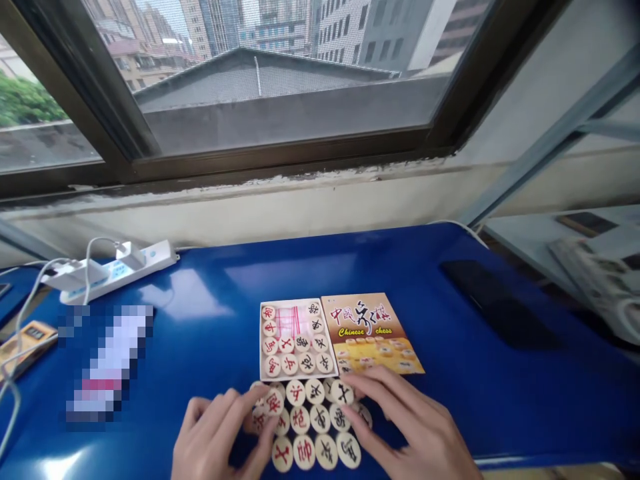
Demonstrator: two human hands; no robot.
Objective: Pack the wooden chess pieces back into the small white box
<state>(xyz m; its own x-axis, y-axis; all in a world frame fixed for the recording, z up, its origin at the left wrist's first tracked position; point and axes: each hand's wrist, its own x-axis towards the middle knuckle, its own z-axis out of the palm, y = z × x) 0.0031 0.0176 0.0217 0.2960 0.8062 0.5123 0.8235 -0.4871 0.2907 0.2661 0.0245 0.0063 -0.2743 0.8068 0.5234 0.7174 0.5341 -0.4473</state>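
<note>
My left hand point(220, 430) pinches a red-marked Chinese chess piece point(273, 402) between thumb and fingers, above other pieces. A black-marked chess piece point(343, 392) is gripped between the thumb and fingers of my right hand point(415, 423). Between my hands, rows of round pale pieces lie on the blue table, red-marked like this one point(299, 419) on the left, black-marked like this one point(327, 452) on the right. Just beyond stands a white open box point(261, 343) with red and black pieces around a pink-striped wrapper point(289, 321). Its printed "Chinese chess" lid point(370, 320) lies alongside.
At the back left of the blue table point(210, 400) is a white power strip point(150, 257) with plugs and cables. A pixelated item point(110, 363) and a yellowish box point(27, 343) lie left. On the right rests a dark flat object point(493, 303). A window point(290, 107) is behind.
</note>
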